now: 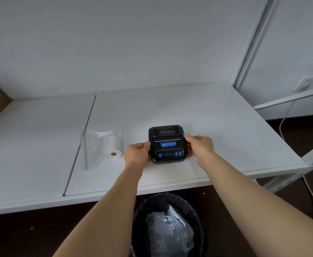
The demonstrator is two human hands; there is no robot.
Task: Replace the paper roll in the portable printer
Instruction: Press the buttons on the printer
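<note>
A black bin [167,225] on the dark floor below the desk's near edge holds crumpled clear plastic. Left of the printer, a clear bag [103,145] holds a white paper roll [113,154] — its long axis runs near to far, core end facing near. The black printer [167,143] sits lid shut on the white desk [217,127], buttons facing near. The left hand [137,152] and right hand [200,145] grip its sides — a white wall stands behind.
</note>
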